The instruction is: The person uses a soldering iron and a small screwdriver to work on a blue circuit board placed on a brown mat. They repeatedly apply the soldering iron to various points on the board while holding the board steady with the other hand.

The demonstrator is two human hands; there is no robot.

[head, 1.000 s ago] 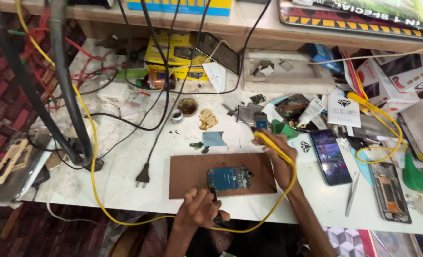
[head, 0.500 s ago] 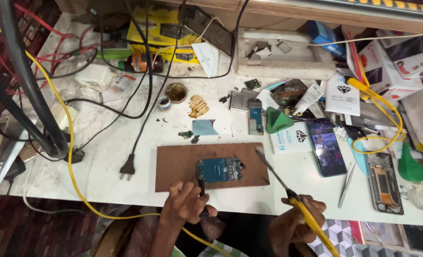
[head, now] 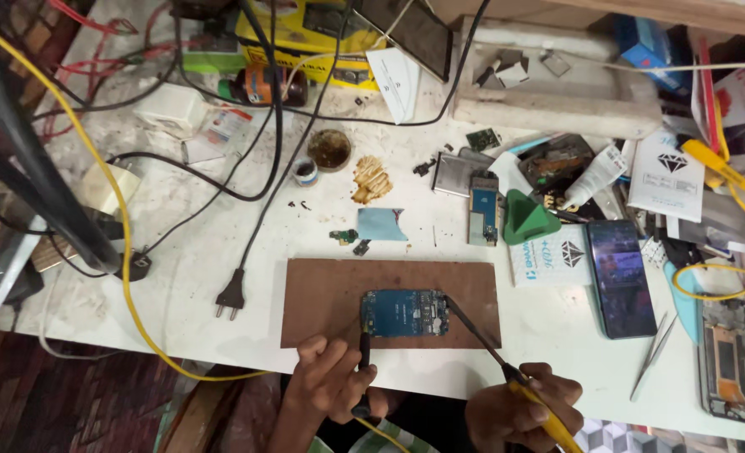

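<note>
Cluttered white workbench (head: pixel 179 277): left hand (head: pixel 330 382) pinches a dark tool (head: pixel 364 369), right hand (head: pixel 519 411) grips a yellow-handled iron (head: pixel 506 373) over the blue board (head: pixel 404 313)

Blue circuit board (head: pixel 404 314) lies flat (long side across) on the brown board (head: pixel 322 294).

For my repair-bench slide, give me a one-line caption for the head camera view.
Left hand steadies a blue circuit board with a dark tool; right hand touches it with a yellow-handled iron.

One blue circuit board (head: pixel 404 313), one brown mat (head: pixel 330 294), one tweezers (head: pixel 653 355), two hands (head: pixel 330 382).
</note>
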